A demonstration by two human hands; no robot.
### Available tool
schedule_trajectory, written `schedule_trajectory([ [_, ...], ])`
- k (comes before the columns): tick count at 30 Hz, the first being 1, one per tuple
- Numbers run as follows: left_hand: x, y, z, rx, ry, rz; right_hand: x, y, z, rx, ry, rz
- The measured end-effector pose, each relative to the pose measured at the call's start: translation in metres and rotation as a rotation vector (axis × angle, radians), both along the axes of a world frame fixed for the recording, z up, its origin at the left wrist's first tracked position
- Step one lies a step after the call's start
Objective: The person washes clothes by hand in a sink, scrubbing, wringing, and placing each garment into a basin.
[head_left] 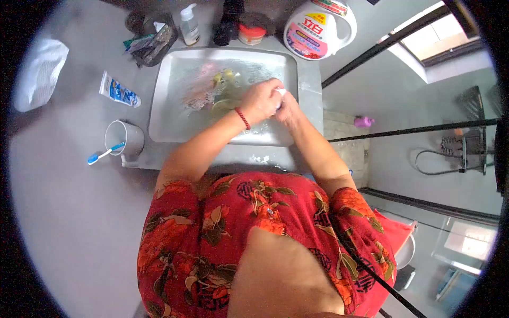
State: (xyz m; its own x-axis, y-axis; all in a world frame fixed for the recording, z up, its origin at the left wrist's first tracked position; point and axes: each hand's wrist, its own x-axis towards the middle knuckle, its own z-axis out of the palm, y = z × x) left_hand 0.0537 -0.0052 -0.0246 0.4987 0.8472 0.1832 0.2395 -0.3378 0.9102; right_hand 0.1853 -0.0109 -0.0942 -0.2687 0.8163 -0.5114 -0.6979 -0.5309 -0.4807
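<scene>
My left hand (259,100), with a red braided bracelet (242,118) on the wrist, is closed over the right part of a white basin (155,119). Against it, fingers closed too, is my right hand (287,110). A small white item (280,92) shows between the two hands; its kind is mostly hidden by the fingers. Water with suds (196,100) stands in the basin. Left of my hands, a yellow-green item (225,78) and something pinkish lie in the water, blurred by the foam.
A detergent jug (313,34) stands behind the basin's right corner. Along the back are a pump bottle (189,25) and a red-rimmed tub (252,35). To the left are a toothpaste tube (121,91) and a cup (135,139) with a toothbrush (106,152). Black-framed glass stands at right.
</scene>
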Motion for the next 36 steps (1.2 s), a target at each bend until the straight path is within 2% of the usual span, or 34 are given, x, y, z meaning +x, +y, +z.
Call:
schedule_trajectory([
  [1,0.006,-0.004,-0.007,0.131,0.023,-0.026,0.001,0.005,-0.015,0.161,0.12,-0.031],
  [2,0.009,-0.007,-0.011,0.261,0.047,-0.055,-0.004,-0.003,-0.001,0.172,0.218,-0.065],
  [3,0.007,-0.004,-0.011,0.258,0.044,-0.051,-0.012,-0.003,0.016,0.169,0.215,-0.062],
  [5,0.001,0.013,-0.011,0.105,0.38,0.206,-0.034,-0.002,0.048,-0.075,-0.094,-0.226],
  [6,-0.006,0.024,-0.017,0.028,0.419,0.194,-0.031,-0.011,0.069,-0.165,-0.357,-0.133],
  [7,-0.015,0.03,-0.025,0.023,0.417,0.196,-0.023,-0.011,0.065,-0.168,-0.36,-0.13],
  [9,-0.034,0.038,-0.037,0.089,0.632,0.191,-0.015,-0.005,0.062,0.067,-0.716,0.106],
  [10,-0.042,0.039,-0.048,0.088,0.634,0.189,-0.02,-0.01,0.063,0.074,-0.827,-0.061],
  [11,-0.049,0.038,-0.061,0.13,0.819,0.184,-0.014,-0.009,0.047,0.07,-0.825,-0.065],
  [12,-0.052,0.038,-0.068,0.175,1.004,0.178,-0.004,-0.006,0.019,0.432,-1.451,-0.095],
  [13,-0.053,0.035,-0.069,0.181,1.006,0.173,0.002,-0.004,0.003,0.822,-2.061,-0.122],
  [14,-0.054,0.029,-0.07,0.148,1.085,0.084,-0.003,-0.015,0.022,0.993,-2.11,0.161],
  [15,-0.053,0.026,-0.067,0.113,1.161,-0.004,0.001,-0.013,0.007,0.99,-2.114,0.157],
  [17,-0.054,0.034,-0.066,0.047,1.16,-0.002,0.011,-0.006,-0.033,0.726,-1.767,0.746],
  [18,-0.06,0.046,-0.072,0.061,0.976,0.001,0.008,-0.015,-0.02,0.709,-1.782,0.649],
  [19,-0.063,0.054,-0.079,0.071,0.793,0.003,0.007,-0.014,-0.006,0.714,-1.78,0.657],
  [20,-0.066,0.056,-0.064,0.213,0.726,-0.015,0.005,-0.017,0.01,0.749,-1.874,0.487],
  [21,-0.068,0.057,-0.05,0.207,0.726,-0.015,0.006,-0.02,0.019,0.781,-1.96,0.308],
  [22,-0.068,0.058,-0.034,0.079,0.522,0.044,0.009,-0.016,0.022,0.907,-1.983,0.116],
  [23,-0.067,0.058,-0.016,-0.047,0.316,0.102,0.014,-0.011,0.029,0.909,-1.984,0.118],
  [24,-0.065,0.055,0.007,-0.045,0.313,0.105,0.017,-0.006,0.037,0.62,-1.429,0.145],
  [25,-0.064,0.047,0.031,-0.176,0.113,0.113,0.017,-0.003,0.047,0.336,-0.871,0.161],
  [26,-0.061,0.042,0.046,-0.305,-0.087,0.119,0.011,-0.005,0.063,0.339,-0.873,0.165],
  [27,-0.059,0.041,0.052,-0.303,-0.091,0.122,0.002,-0.012,0.082,0.246,-0.568,0.11],
  [28,-0.056,0.04,0.055,-0.414,-0.378,-0.011,-0.006,-0.018,0.096,0.151,-0.263,0.056],
  [29,-0.054,0.039,0.06,-0.518,-0.665,-0.146,-0.015,-0.022,0.104,0.153,-0.265,0.061],
  [31,-0.049,0.029,0.074,-0.552,-0.77,-0.159,-0.03,-0.027,0.114,-0.092,-0.312,-0.035],
  [32,-0.048,0.028,0.076,-0.601,-0.863,-0.2,-0.032,-0.027,0.119,-0.128,-0.177,-0.01],
  [33,-0.048,0.027,0.077,-0.65,-0.956,-0.241,-0.028,-0.025,0.114,-0.126,-0.175,-0.008],
  [35,-0.048,0.037,0.046,-0.677,-0.897,-0.266,-0.017,-0.017,0.096,0.021,0.28,-0.029],
  [36,-0.044,0.037,0.034,-0.568,-0.704,-0.093,-0.017,-0.014,0.093,-0.104,0.084,-0.165],
])
